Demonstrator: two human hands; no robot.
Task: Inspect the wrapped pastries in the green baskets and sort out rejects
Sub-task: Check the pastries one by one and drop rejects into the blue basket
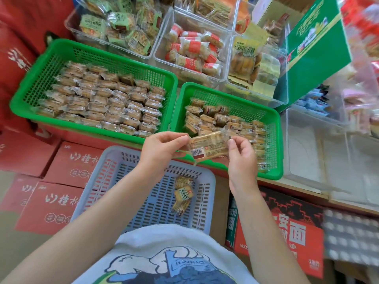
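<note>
Left hand (162,148) and right hand (242,158) are each pinching one end of a pastry (209,147), fingers grasping the wrapper, holding it taut over the right basket's (274,152) near rim, barcode up, probably for inspection. Rejects are likely going in the blue basket (207,203) just nearer.

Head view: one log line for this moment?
phase: inspect | both hands pinch pastry ends | above right green basket rim | rejects in blue basket: few
</note>
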